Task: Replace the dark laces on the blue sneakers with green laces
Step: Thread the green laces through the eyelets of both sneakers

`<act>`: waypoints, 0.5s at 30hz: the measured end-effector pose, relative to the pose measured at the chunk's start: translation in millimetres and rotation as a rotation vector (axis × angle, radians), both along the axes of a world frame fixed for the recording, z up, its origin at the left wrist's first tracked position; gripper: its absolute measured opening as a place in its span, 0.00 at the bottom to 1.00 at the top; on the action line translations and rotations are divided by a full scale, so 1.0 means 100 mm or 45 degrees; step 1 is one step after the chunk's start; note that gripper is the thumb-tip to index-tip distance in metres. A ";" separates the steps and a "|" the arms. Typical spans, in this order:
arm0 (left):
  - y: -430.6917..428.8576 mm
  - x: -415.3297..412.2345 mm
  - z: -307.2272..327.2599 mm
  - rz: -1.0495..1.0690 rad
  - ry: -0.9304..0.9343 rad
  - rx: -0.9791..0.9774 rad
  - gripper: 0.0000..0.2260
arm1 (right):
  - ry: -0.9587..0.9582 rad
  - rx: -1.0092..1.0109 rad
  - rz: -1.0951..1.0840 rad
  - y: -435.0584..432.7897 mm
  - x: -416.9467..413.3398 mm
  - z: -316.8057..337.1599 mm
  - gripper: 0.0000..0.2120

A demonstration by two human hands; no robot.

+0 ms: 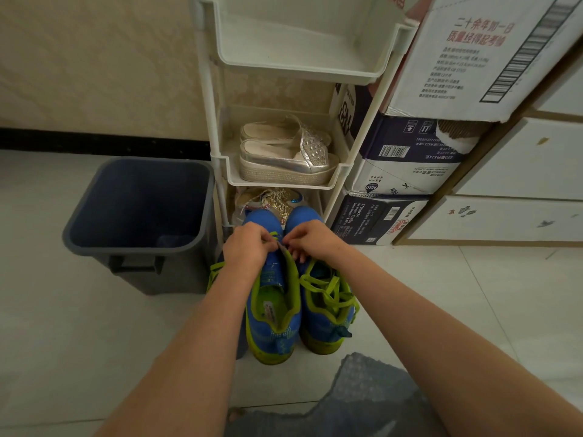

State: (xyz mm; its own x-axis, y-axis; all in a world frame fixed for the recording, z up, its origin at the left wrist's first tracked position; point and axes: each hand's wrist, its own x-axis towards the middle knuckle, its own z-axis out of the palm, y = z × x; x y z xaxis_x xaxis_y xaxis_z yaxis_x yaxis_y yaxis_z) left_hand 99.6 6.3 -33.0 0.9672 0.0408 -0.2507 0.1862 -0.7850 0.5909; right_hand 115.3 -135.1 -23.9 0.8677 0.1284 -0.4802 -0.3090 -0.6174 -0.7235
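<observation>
Your left hand (249,247) and right hand (310,239), close together, both pinch the green lace (275,237) over one blue sneaker (274,313) on the floor, between grey bin (183,275) and cardboard boxes (394,171), before the shoe rack (284,184).

The sneakers (268,337) are showing knitted cloth, the floor (94,326) gleaming glossy tile, the rack (299,55) looking matt plastic.

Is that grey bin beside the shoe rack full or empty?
Nearly empty: the grey bin stands upright and its dark floor shows, with only what looks like a pale scrap in one near corner.
</observation>
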 end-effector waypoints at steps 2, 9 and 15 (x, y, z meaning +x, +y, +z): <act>0.01 -0.01 -0.01 0.007 -0.031 -0.004 0.05 | -0.056 -0.123 0.062 0.03 0.01 -0.02 0.08; 0.00 0.01 -0.01 0.056 -0.028 -0.099 0.09 | -0.051 -0.212 0.094 0.04 0.05 -0.02 0.07; 0.18 0.10 0.12 0.235 -0.063 -0.416 0.10 | -0.139 -0.007 -0.223 0.02 0.03 0.01 0.12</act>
